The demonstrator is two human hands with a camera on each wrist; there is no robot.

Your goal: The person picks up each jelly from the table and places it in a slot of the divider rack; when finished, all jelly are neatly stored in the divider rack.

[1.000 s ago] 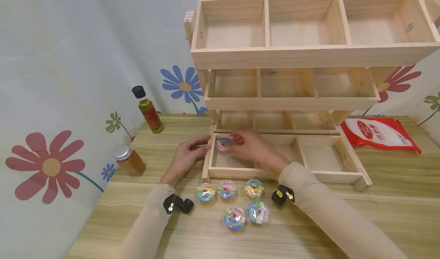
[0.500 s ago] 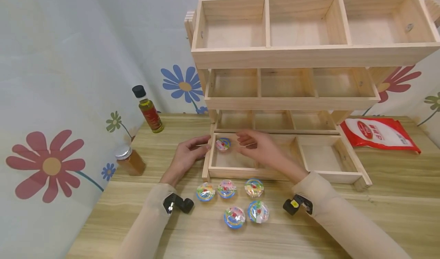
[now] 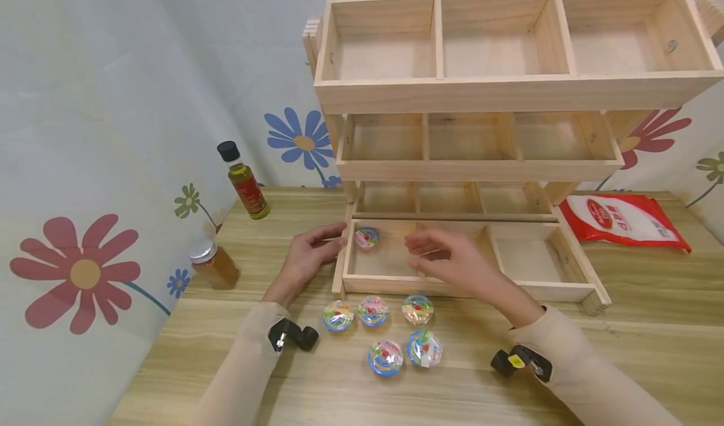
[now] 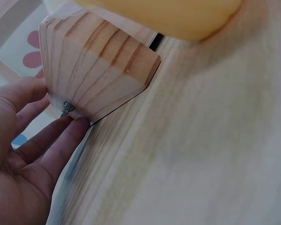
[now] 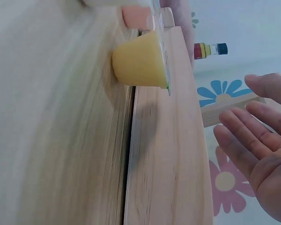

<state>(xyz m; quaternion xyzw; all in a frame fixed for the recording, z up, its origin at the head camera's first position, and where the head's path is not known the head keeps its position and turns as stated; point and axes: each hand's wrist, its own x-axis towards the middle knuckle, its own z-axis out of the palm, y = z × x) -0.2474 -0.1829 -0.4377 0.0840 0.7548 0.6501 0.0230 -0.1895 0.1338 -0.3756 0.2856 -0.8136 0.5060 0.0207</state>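
Note:
A small jelly cup (image 3: 367,238) with a printed lid stands in the left compartment of the lowest wooden tray (image 3: 390,283). My right hand (image 3: 452,259) hovers over the tray's middle section, fingers loosely bent and holding nothing; the right wrist view shows the same hand (image 5: 267,140) with its fingers apart. At the rack's left end, my left hand (image 3: 311,256) touches the side panel (image 4: 98,61) with its fingertips, close to a metal bolt (image 4: 67,108). In front of the tray, several more jelly cups (image 3: 386,358) stand on the table, a yellow one (image 5: 139,61) among them.
Above the lowest tray rise more tiers of the wooden rack (image 3: 509,93), each split into three compartments. An oil bottle (image 3: 247,187) and a jar with a silver lid (image 3: 217,266) stand at the left. A red and white bag (image 3: 625,220) lies to the right.
My right hand has drawn back to the right from the jelly cup in the left compartment, leaving it there. The left hand has stayed at the rack's side.

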